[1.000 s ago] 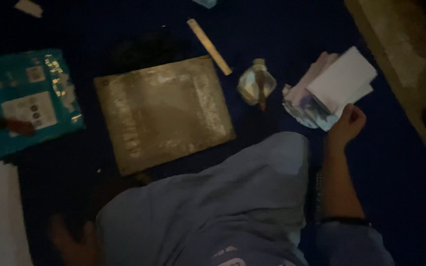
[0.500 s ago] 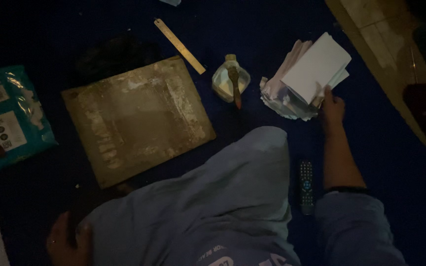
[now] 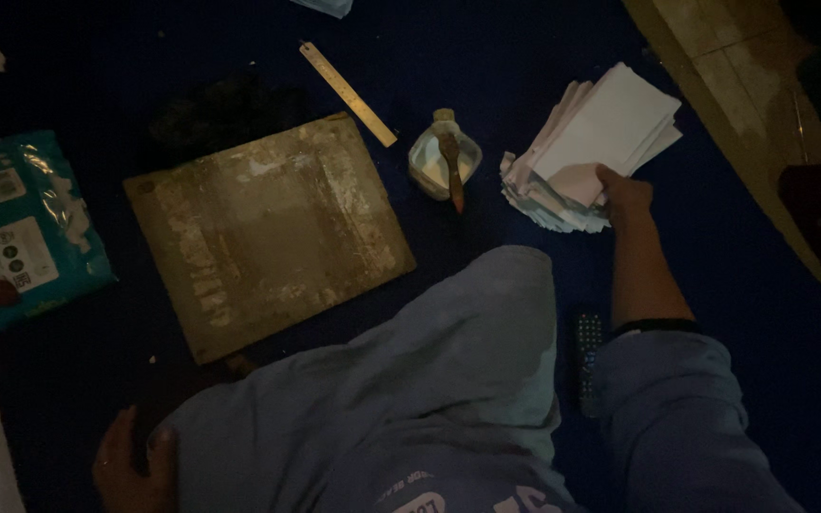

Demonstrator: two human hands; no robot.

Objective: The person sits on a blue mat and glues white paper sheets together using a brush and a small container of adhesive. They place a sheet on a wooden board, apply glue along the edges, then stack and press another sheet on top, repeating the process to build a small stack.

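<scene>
1. A fanned stack of white paper sheets (image 3: 601, 142) lies on the dark blue floor covering (image 3: 544, 47) at upper right, its top sheets tilted up and away from the person.
2. The right hand (image 3: 622, 193) grips the stack's near edge, fingers curled closed on the sheets; the bare forearm runs down to a pushed-up grey sleeve.
3. Just left of the stack stands a small glue jar (image 3: 442, 160) with a brush (image 3: 452, 171) resting across its mouth.
4. A metal ruler (image 3: 347, 93) lies slantwise beyond the jar, beside a worn, stained board (image 3: 268, 233) lying flat on the covering.
5. A remote control (image 3: 588, 356) lies near the right forearm, beside the person's grey-clad knee (image 3: 467, 351).
6. The left hand (image 3: 130, 465) rests low at the frame's bottom left, partly hidden in the dark; whether its fingers are spread or closed cannot be told.
7. A teal plastic packet (image 3: 21, 237) sits at far left.
</scene>
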